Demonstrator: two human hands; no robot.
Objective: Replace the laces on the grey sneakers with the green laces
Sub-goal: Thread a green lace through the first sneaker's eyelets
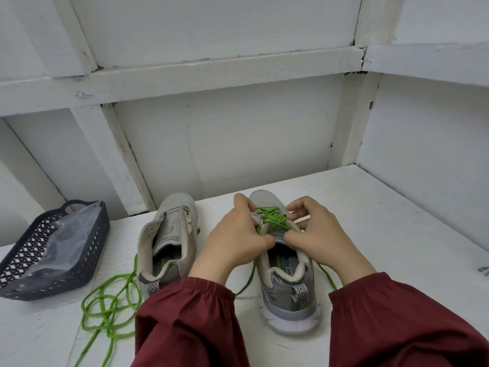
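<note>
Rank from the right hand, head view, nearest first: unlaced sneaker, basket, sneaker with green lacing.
1. Sneaker with green lacing, right side, under the right hand, which pinches its green lace.
2. Unlaced sneaker, to the left.
3. Basket, far left.

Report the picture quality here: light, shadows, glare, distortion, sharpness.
Head view: soft, even light, with only faint shadows beside the grey sneakers. Head view: the wide-angle lens bows the white beams. Head view: a mild sheen on the plastic bag in the basket. Head view: the left hand and right hand, pinching the green lace, look slightly soft.
</note>
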